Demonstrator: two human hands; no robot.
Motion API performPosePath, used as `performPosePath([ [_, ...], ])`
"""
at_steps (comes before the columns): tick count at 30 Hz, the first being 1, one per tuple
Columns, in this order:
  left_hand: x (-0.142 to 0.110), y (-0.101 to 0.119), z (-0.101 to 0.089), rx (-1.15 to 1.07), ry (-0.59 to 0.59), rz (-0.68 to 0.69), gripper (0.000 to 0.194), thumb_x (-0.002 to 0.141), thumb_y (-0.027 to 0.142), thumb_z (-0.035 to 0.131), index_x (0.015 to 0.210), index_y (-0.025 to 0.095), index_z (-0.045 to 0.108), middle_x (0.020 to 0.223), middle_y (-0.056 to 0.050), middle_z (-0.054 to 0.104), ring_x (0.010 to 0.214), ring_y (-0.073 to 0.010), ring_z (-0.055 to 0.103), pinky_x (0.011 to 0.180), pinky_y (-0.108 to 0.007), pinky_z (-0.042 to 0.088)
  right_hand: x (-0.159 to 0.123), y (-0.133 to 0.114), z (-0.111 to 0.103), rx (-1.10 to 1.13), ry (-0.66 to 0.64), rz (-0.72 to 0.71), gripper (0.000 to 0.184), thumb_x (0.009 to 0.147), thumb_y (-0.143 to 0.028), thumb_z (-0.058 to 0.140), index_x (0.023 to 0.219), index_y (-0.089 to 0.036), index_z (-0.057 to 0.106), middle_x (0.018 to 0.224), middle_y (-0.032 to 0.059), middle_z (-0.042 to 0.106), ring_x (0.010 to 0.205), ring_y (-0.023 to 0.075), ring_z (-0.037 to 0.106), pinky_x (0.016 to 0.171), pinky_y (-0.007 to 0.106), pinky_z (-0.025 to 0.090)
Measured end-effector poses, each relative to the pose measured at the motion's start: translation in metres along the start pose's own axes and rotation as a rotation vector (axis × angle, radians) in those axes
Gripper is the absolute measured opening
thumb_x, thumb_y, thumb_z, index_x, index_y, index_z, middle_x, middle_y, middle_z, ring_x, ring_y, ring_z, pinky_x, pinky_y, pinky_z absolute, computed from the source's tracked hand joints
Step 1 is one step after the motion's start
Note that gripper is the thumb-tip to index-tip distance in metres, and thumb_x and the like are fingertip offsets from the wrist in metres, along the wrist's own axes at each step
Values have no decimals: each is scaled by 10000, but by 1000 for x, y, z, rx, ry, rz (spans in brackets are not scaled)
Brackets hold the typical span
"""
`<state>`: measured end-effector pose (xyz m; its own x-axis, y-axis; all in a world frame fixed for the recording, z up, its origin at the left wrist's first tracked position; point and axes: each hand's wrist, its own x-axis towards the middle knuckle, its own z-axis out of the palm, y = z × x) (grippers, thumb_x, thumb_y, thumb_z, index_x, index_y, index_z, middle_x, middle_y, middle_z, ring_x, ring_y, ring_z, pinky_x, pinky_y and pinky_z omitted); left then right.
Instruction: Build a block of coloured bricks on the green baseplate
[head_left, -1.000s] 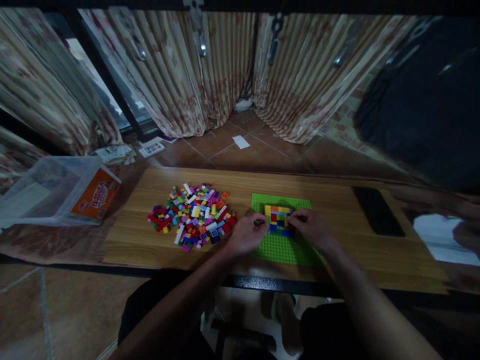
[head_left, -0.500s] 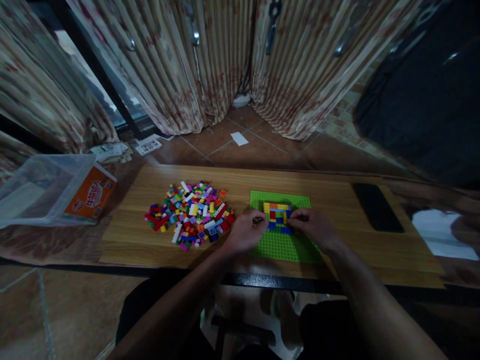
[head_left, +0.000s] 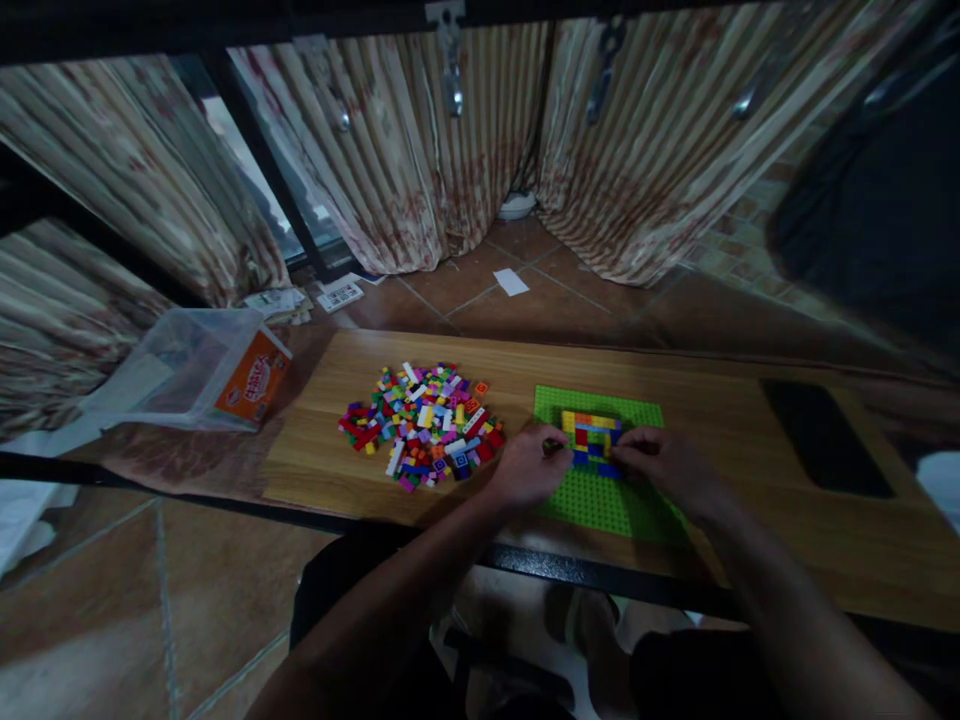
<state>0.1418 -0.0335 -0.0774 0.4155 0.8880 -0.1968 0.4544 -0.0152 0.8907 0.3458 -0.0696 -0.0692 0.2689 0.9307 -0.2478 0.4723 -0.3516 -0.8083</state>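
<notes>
A green studded baseplate (head_left: 592, 512) lies on the wooden table. On it stands a low, roughly square build of toy bricks (head_left: 591, 420), with yellow and orange along the far side, blue along the near side, and red and other colours inside. My left hand (head_left: 531, 466) is at the build's left edge, fingers curled together; what they hold, if anything, is too dark to make out. At the right edge, my right hand (head_left: 667, 465) pinches thumb and forefinger against the bricks, and its fingertips hide what is between them.
Left of the baseplate, a pile of loose coloured bricks (head_left: 427, 420) spreads over the table (head_left: 315, 440). A clear plastic box (head_left: 172, 370) with an orange label stands beyond the table's left end. A dark flat phone-like slab (head_left: 825, 437) lies at the right. Curtains hang behind.
The view has swung left, so everything sits further right in the picture. Both hands stay at the two sides of the brick build, with hardly any shift against it.
</notes>
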Motion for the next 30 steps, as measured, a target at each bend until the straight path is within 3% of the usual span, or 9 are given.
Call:
performPosePath([
  [10, -4, 5, -8, -50, -15, 46, 243, 837, 265, 556, 1014, 156, 682, 897, -45, 706, 776, -152, 646, 731, -246, 514, 8, 8, -7, -31, -60, 33, 254, 617, -429, 697, 665, -181, 692, 550, 22, 650, 478, 165, 576, 477, 291, 451],
  [16, 5, 7, -44, -185, 153, 116, 209, 854, 245, 538, 968, 136, 676, 851, -44, 697, 751, -136, 635, 703, -229, 503, 0, -10, -7, -46, 209, 2, 296, 665, -486, 660, 745, -202, 671, 626, 29, 656, 570, 188, 591, 543, 313, 453],
  [19, 8, 8, -73, -281, 316, 128, 176, 839, 228, 559, 939, 130, 666, 849, -41, 690, 731, -121, 626, 710, -226, 501, -16, -22, 12, -2, 281, -130, 281, 723, -487, 644, 775, -211, 645, 720, 32, 671, 658, 192, 619, 626, 317, 480],
  [23, 8, 10, -107, -496, 470, 123, 180, 808, 250, 604, 926, 123, 654, 837, -34, 673, 725, -115, 627, 707, -228, 511, -36, -33, 52, -64, 134, -353, 191, 832, -397, 590, 822, -216, 650, 823, 33, 693, 759, 187, 646, 709, 305, 499],
  [26, 7, 9, -119, -583, 524, 127, 175, 780, 261, 634, 895, 131, 659, 799, -14, 663, 703, -108, 621, 694, -226, 511, -42, -42, 83, -141, 32, -514, 166, 884, -311, 540, 940, -216, 663, 915, 41, 689, 804, 179, 648, 745, 306, 508],
  [30, 6, 7, -120, -634, 510, 140, 148, 761, 266, 652, 843, 144, 663, 777, -4, 660, 695, -108, 617, 685, -224, 508, -36, -52, 108, -289, -31, -653, 270, 918, -213, 466, 1117, -229, 648, 1029, 59, 669, 921, 190, 647, 818, 327, 517],
])
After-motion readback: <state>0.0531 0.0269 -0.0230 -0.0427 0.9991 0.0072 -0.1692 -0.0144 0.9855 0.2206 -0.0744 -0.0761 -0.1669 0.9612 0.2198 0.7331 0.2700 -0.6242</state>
